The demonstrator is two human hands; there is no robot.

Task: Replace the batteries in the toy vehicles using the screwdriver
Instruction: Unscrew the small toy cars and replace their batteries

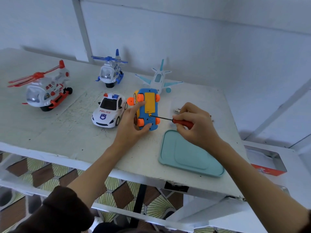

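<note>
Blue toy car [148,109] underside up, L hand [133,122] fingers grasping it; R hand [196,125] fingers pinching screwdriver [170,119]

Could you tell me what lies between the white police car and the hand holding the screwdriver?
In the head view, the blue toy car, turned on its side and held by the left hand, lies between the police car and the right hand, with the screwdriver tip at its yellow cover.

A home: patterned floor tiles [50,172], painted table [67,132].
</note>
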